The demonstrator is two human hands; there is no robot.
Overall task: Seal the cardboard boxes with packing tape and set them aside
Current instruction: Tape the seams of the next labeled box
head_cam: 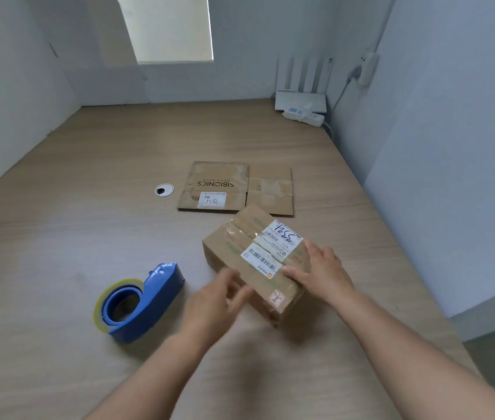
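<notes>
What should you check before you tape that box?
1. Box flaps closed: ok.
2. Right hand resting on box top: ok.
3. Left hand touching box: cannot tell, blurred.
4. Dispenser near, left of box: ok.
5. Tape end pulled free: cannot tell.
6. Flat cardboard clear of box: cannot tell.
</notes>
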